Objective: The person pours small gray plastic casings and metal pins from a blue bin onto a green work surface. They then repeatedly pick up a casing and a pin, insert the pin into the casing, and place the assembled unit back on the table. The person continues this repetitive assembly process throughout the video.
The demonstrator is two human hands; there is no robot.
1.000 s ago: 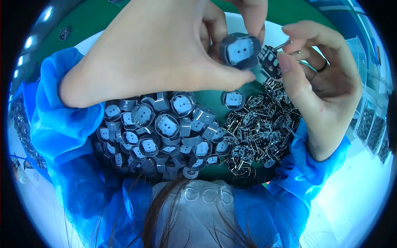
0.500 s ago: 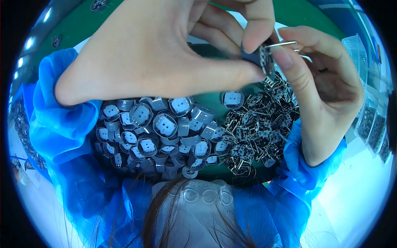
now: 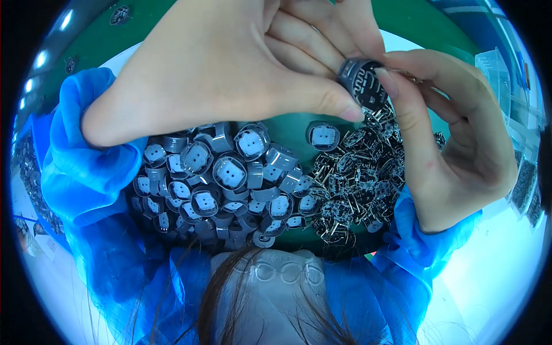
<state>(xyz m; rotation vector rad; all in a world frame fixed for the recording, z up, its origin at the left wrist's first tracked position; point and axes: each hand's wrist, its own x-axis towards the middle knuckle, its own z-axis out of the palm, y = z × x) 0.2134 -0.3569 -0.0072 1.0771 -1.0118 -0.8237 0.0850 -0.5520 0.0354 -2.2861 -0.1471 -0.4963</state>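
Note:
My left hand [image 3: 253,75] reaches across from the upper left, its thumb and fingers around the near side of a round grey housing [image 3: 346,76]. The forefinger is lifted off it. A round black circuit board [image 3: 369,85] with light traces sits at the housing's mouth, facing me; how deep it sits I cannot tell. My right hand [image 3: 460,132] pinches the board's edge between thumb and forefinger, by thin metal leads. Below lie a heap of grey housings with white inserts [image 3: 230,172] and, to its right, a heap of loose circuit boards with metal pins [image 3: 359,172].
A single housing [image 3: 323,136] lies a little apart between the heaps on the green surface [image 3: 287,126]. Clear plastic bins [image 3: 524,178] with small parts stand at the right. A blue-edged container of parts [image 3: 34,178] is at the far left.
The housing and board have turned so the board's face shows toward me. My left forefinger has lifted away from the housing, and my right hand has shifted slightly right and down.

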